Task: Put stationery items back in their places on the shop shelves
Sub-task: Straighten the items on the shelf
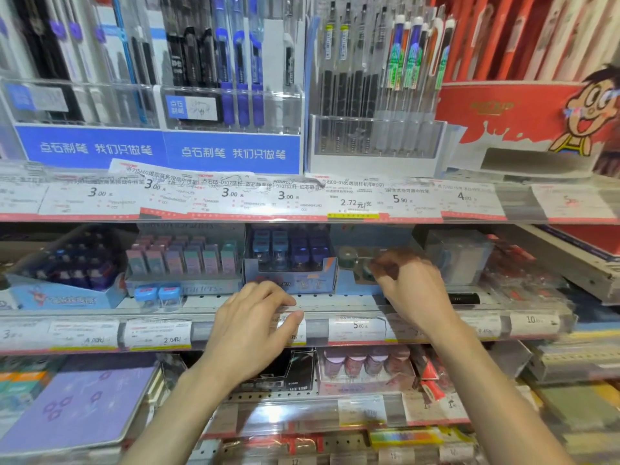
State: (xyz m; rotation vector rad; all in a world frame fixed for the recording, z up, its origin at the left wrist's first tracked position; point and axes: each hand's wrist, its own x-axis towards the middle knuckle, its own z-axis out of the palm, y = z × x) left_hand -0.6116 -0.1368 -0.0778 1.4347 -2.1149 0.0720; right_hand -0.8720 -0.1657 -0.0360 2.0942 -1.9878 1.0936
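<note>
Blurred right hand (411, 290) curls over a small green item (364, 270), grip unclear; left hand (250, 325) rests loosely open on the shelf edge (208, 313).

Single head-worn wide-angle view, facing the shop shelves (302, 203) head-on and close, tilted slightly down. Middle shelf edge (167, 313) runs across frame centre; pen racks (231, 78) above it, lower shelves below. Both forearms enter from bottom edge. Edges bend, fisheye
</note>
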